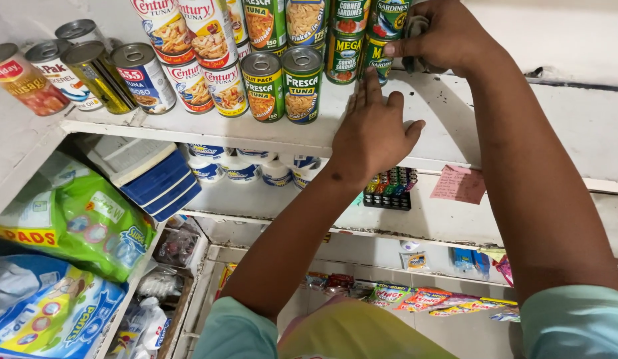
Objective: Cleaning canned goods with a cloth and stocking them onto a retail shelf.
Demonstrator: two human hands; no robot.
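Here the white shelf point(189, 126) carries upright cans. The right hand point(442, 33) pinches a dark green sardine can point(378, 56) at the stack's right end, above and beyond the left hand point(372, 129), which lies flat and empty on the shelf edge. Two green tuna cans point(282, 86) stand left of it.

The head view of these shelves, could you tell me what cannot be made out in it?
- Dark item in the right hand: mostly covered by the fingers.
- Top row of cans: cut off by the upper edge.
- White tubs on the lower shelf: upper parts hidden by the shelf board.
- Pink note: writing too small to read.
- Left hand: palm side hidden, flat against the shelf.
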